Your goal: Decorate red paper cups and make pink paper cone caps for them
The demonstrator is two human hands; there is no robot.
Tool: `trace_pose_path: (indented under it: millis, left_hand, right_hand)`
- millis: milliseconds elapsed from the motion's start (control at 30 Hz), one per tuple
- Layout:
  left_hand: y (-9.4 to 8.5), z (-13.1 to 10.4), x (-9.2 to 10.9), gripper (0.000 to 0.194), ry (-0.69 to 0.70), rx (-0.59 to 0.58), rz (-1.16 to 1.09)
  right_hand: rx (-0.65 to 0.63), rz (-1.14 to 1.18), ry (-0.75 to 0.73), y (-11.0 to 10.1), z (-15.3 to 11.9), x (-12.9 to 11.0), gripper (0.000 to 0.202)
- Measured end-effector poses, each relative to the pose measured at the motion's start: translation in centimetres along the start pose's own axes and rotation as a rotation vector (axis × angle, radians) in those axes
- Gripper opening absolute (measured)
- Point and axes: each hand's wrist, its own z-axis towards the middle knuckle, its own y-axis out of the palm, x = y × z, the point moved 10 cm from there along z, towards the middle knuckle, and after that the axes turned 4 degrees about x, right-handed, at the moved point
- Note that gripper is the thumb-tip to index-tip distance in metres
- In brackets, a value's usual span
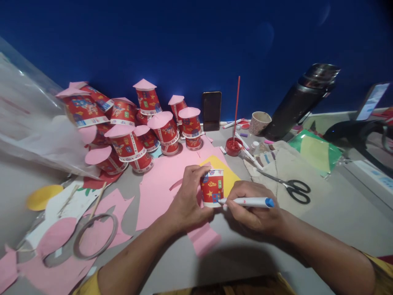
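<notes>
At the smooth grey tabletop, near flat pink paper, the left hand has its grip round a tapered red paper cup while the right hand pinches a slim white marker against it.

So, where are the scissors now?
On the right side of the head view, the scissors lie on the beige cloth, between the right hand and the green packet.

the cup is in the left hand, the marker in the right hand. behind, to the left, stand the stacked cups, and right of them the phone. the scissors lie on the cloth at the right, the tape roll on the paper scraps at the left.
</notes>
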Motion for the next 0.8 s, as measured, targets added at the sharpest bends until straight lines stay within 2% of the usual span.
trace_pose_path:
  millis: [133,233,333,400,533,800]
  left_hand:
    - [-0.1,0.1,-0.2,0.090,-0.012,0.005,-0.026]
    - [-0.2,0.1,-0.4,0.093,-0.008,-0.009,-0.047]
    - [-0.2,0.0,-0.9,0.098,-0.042,-0.027,-0.099]
    - [-0.2,-0.1,-1.3,0.099,-0.076,-0.030,-0.121]
    - [-0.2,-0.1,-1.8,0.092,-0.124,-0.014,-0.153]
    - [-0.3,0.0,-2.0,0.084,-0.189,0.003,-0.140]
  right_hand:
    - [0.058,-0.006,-0.014,-1.1,0.1,-0.2,0.017]
    - [0.154,-0.127,-0.020,-2.5,0.0,0.0,0.014]
    - [0.258,-0.231,-0.036,-3.8,-0.1,0.9,0.013]
    - [0.285,-0.206,-0.015,-4.2,-0.2,2.0,0.013]
    - [0.251,0.003,0.105,-3.7,-0.3,4.1,0.014]
    - [0.162,0.250,0.310,-1.5,-0.5,3.9,0.009]
